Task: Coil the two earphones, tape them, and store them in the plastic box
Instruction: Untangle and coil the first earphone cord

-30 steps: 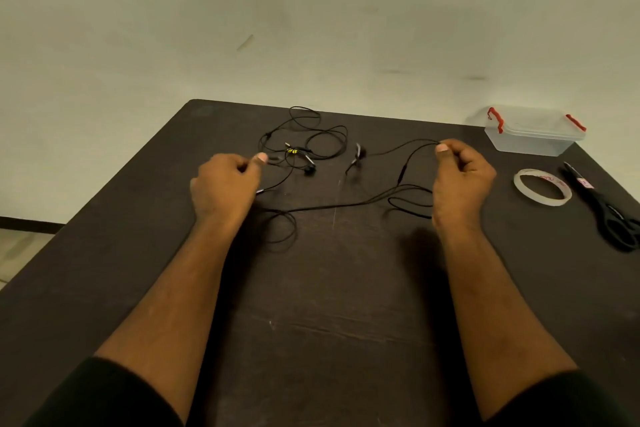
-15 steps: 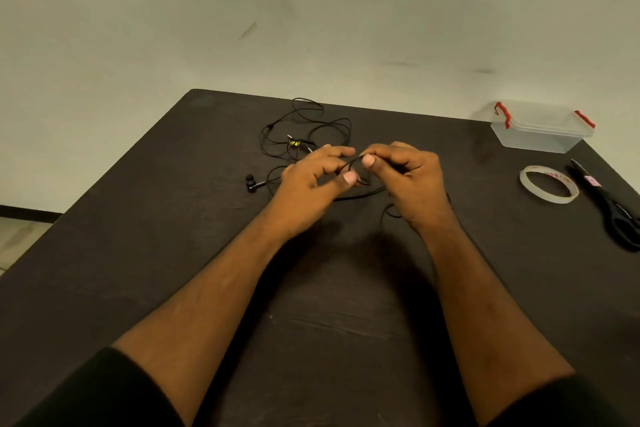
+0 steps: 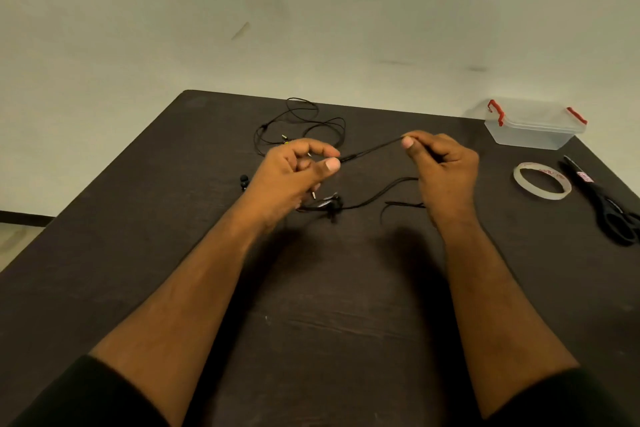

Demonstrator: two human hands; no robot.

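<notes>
Dark brown wooden bench [image 3: 173, 253] against pale wall. Far left-centre: second thin black earphone cable [image 3: 301, 121], loose tangle lying on bench, untouched, small yellow-marked part near it. Pair of black earbuds [image 3: 243, 181] on bench just left of left wrist. Left hand [image 3: 294, 170] raised above bench, thumb and forefinger curled, pinching first thin black earphone cord [image 3: 372, 149]; a metal plug tip shows under the palm. Cord runs taut up-right to right hand [image 3: 443, 166], which pinches it between thumb and fingers, other fingers curled. Rest of that cord droops onto bench between and below hands, loose loops. Far right: clear plastic box with red latches [image 3: 533, 128], lid on, back corner; roll of clear tape [image 3: 542, 180] flat; black scissors [image 3: 609, 208] at right edge
</notes>
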